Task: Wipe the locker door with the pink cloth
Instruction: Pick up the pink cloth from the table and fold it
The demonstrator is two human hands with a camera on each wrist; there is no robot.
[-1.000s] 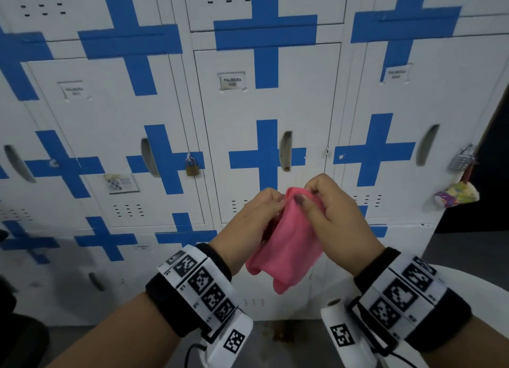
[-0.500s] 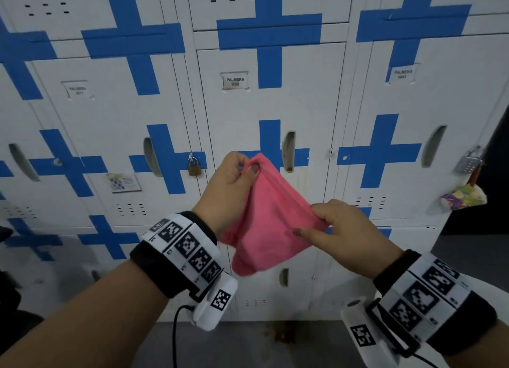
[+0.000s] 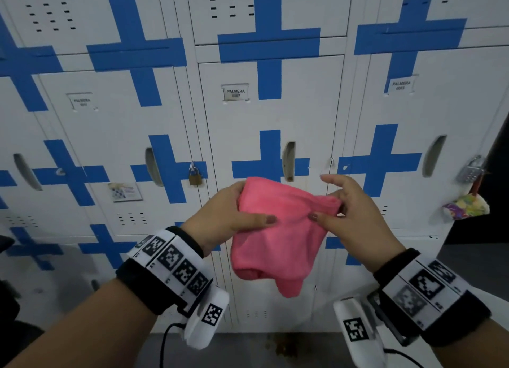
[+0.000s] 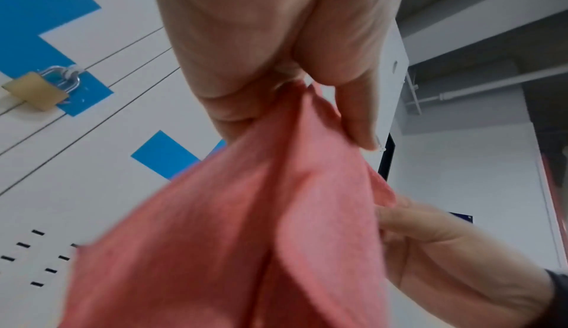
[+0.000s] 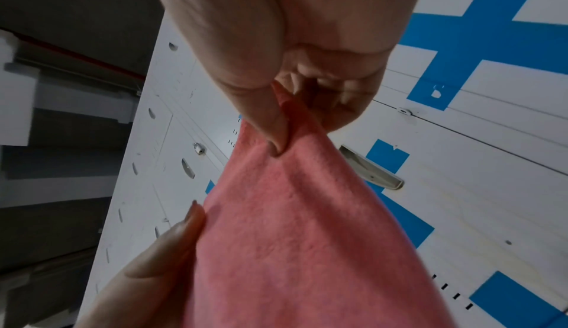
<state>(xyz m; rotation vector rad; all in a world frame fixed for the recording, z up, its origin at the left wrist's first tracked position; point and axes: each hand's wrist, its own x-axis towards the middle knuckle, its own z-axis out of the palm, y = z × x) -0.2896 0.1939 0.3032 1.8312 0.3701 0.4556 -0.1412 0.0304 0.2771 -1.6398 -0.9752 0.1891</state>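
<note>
Cloth gathered between both hands — no wiping yet

The soft pink microfibre cloth (image 3: 278,229) now hangs bunched in front of the white metal locker door with the blue taped cross (image 3: 271,125), clear of its surface; half a second ago it was stretched out wide, the left hand high and the right hand low. The left hand (image 3: 228,218) has dropped and its grip holds the cloth's left side, thumb across the front. The right hand (image 3: 349,216) has risen level with it, its grip pinching the right corner between thumb and finger, the other fingers lifted. The hands have closed toward each other — judged as folding the cloth into a pad, so the door remains unwiped.
</note>
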